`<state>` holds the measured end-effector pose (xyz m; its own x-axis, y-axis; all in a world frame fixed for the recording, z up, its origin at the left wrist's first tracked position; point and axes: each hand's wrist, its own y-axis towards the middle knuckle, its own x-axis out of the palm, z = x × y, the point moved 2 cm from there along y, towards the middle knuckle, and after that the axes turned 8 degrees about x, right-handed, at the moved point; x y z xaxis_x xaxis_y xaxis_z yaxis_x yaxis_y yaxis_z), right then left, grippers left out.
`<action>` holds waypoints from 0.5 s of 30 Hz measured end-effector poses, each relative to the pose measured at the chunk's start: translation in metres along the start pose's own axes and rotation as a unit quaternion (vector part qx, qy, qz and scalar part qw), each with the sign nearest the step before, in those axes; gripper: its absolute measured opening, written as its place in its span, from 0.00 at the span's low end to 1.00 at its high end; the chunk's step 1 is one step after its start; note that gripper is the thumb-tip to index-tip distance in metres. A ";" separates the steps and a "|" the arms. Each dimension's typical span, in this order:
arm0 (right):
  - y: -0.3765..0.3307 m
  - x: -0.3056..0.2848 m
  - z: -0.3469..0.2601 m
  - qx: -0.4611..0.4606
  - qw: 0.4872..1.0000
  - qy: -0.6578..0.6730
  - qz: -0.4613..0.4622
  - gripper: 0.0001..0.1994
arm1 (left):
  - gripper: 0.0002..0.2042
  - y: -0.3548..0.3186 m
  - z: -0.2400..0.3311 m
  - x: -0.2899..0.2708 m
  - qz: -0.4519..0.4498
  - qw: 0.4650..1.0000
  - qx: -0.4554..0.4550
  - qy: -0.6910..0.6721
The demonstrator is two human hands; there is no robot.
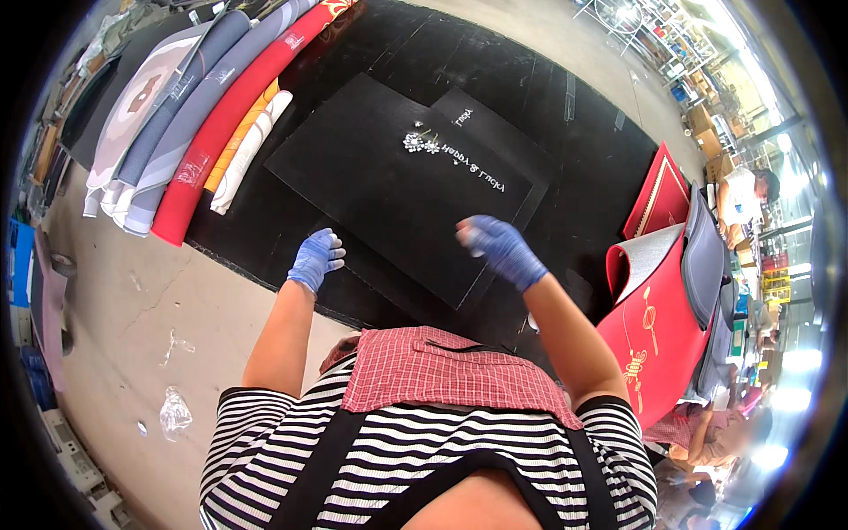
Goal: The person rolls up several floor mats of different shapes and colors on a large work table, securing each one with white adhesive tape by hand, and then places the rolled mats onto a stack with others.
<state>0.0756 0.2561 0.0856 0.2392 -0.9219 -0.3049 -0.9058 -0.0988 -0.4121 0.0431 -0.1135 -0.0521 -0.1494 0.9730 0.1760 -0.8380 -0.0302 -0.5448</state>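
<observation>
A black mat (371,177) with white flowers and lettering lies flat on the black tabletop. Under it, a second black mat (495,124) shows at the far right side. My left hand (316,259), in a blue glove, hovers by the near left edge of the top mat, its fingers slightly bent and apart, with nothing in them. Over the mat's near right part is my right hand (503,251), also gloved in blue, with bare fingertips showing. Its fingers are curled together around a small whitish bit, too small to name.
Rolled mats in grey, red (196,181), yellow and white lie along the table's left side. At the right are a folded red mat (658,327) with gold print and grey mats (702,265). Clear plastic scrap (175,413) lies on the floor. Other people work at the far right.
</observation>
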 end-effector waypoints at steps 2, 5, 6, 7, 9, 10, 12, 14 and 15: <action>0.036 -0.050 0.061 -0.014 0.976 -0.149 0.157 0.21 | 0.20 0.000 0.005 0.013 0.027 0.998 -0.013 -0.062; 0.074 -0.092 0.117 0.086 0.950 -0.197 0.226 0.24 | 0.22 0.007 0.004 0.030 0.052 0.987 -0.023 -0.152; 0.085 -0.095 0.118 0.097 0.946 -0.210 0.227 0.25 | 0.22 0.009 0.002 0.033 0.056 0.986 -0.022 -0.157; 0.096 -0.099 0.118 0.096 0.941 -0.218 0.239 0.26 | 0.22 0.011 0.000 0.035 0.059 0.985 -0.022 -0.162; 0.117 -0.099 0.110 0.097 0.933 -0.232 0.259 0.27 | 0.22 0.013 0.005 0.039 0.089 0.980 -0.050 -0.171; 0.126 -0.102 0.105 0.115 0.922 -0.251 0.271 0.28 | 0.21 0.018 0.006 0.039 0.087 0.976 -0.065 -0.188; 0.139 -0.098 0.080 0.145 0.902 -0.289 0.285 0.29 | 0.20 0.025 0.003 0.029 0.093 0.966 -0.092 -0.223; 0.154 -0.113 0.093 0.181 0.861 -0.313 0.357 0.32 | 0.19 0.033 0.005 0.033 0.085 0.970 -0.075 -0.215; 0.159 -0.120 0.100 0.258 0.862 -0.268 0.343 0.32 | 0.18 0.037 0.008 0.034 0.090 0.970 -0.067 -0.215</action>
<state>-0.0627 0.3885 -0.0289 -0.0389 -0.3772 -0.9253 -0.6545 0.7094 -0.2616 0.0029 -0.0834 -0.0594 -0.5171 0.7681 0.3778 -0.7064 -0.1336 -0.6951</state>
